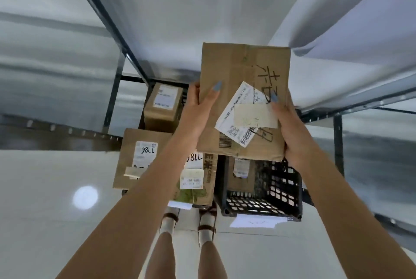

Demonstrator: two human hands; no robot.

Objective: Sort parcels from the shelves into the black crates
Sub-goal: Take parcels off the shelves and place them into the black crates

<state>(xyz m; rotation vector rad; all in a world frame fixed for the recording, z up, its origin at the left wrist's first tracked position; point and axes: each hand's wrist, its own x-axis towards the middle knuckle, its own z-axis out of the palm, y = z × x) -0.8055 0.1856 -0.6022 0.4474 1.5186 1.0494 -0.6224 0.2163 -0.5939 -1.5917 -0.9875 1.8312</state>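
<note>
Right, we've got the cardboard parcel [236, 69] in both hands, poised above the black crate [258, 208]; left hand [198, 110] clamps the left edge, thumb flat on the face; right hand [292, 134] wraps the lower right corner, thumb on the taped label [243, 119]; it looks flat, stiff and fairly light to us, though creased board could flex, so the edges are where we'd hold it; glossy floor [45, 188] below, shelves [360, 71] either side, more boxes [139, 157] stacked beside the crate.
</note>
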